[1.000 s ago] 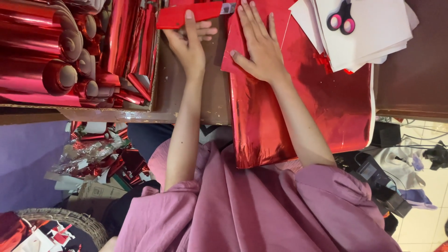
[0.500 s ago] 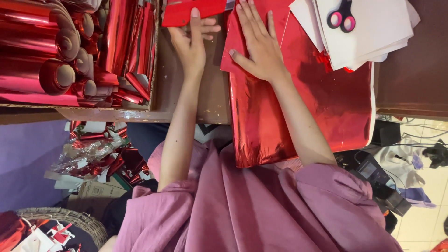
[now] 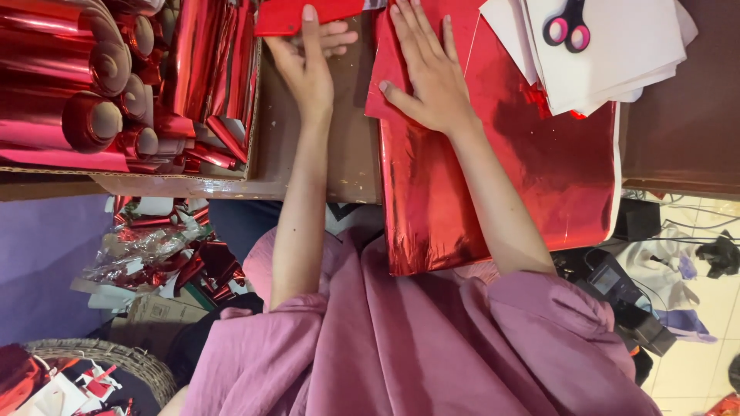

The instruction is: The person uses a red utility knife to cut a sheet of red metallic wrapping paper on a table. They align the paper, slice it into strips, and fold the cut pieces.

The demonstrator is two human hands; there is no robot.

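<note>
Red foil sheet (image 3: pixel 493 177) lies on the table (image 3: pixel 339 154), hanging over the near edge. Right hand (image 3: pixel 428 73) flat on it, fingers spread. Left hand (image 3: pixel 308 65) pinches red card (image 3: pixel 304 15).

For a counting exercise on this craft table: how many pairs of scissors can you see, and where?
1. A single pair of scissors with pink-and-black handles lies on the stack of white paper at the top right, beyond the right hand. Others may be hidden under the paper or outside the frame.
</note>
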